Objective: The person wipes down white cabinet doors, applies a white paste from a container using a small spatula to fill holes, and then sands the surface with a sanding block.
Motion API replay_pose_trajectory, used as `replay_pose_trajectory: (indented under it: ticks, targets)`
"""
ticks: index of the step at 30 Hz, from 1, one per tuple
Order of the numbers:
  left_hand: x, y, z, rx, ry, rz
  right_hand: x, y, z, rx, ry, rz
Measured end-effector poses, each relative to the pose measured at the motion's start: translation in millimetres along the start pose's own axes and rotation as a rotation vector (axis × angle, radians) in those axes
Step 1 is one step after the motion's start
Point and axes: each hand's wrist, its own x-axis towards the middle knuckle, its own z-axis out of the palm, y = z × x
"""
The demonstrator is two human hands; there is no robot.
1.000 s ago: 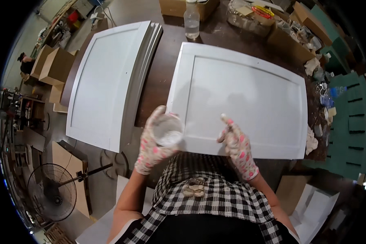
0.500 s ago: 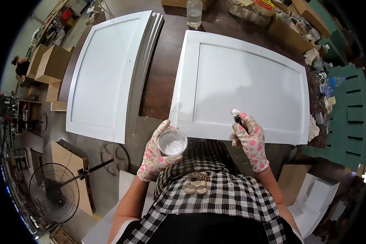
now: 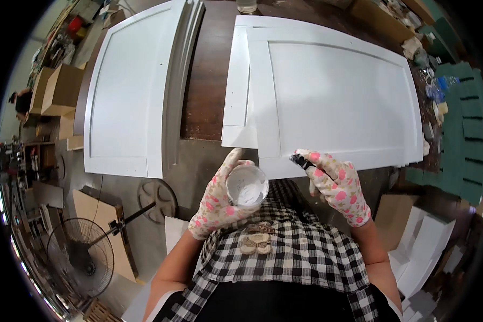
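My left hand (image 3: 218,199), in a flowered glove, is closed around a small clear cup of white paste (image 3: 247,186), held near my chest. My right hand (image 3: 338,184), gloved the same way, grips a small dark tool (image 3: 300,160) whose tip rests at the near edge of a white door panel (image 3: 333,91) lying flat on a dark brown table (image 3: 205,86). A second stack of white panels (image 3: 129,91) lies on the left side of the table.
A floor fan (image 3: 80,256) and a round wooden wheel (image 3: 156,199) stand at lower left. Cardboard boxes (image 3: 59,88) sit far left, a green rack (image 3: 461,139) at right, white foam blocks (image 3: 424,252) at lower right. A clear bottle (image 3: 247,5) stands at the table's far edge.
Both hands have come lower and closer to my body. The cup moved from over the panel's edge to my chest. The view shifted nearer to the panels.
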Motion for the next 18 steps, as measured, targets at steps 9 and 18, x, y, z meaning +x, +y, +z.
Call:
replay_pose_trajectory:
  ticks: [9,18]
  targets:
    - [16,-14,-22,0.174,-0.267,0.286,-19,-40,50,-0.672,-0.153,-0.227]
    - [6,-27,-42,0.118,-0.404,0.306,-13,-50,95,-0.896,-0.251,-0.203]
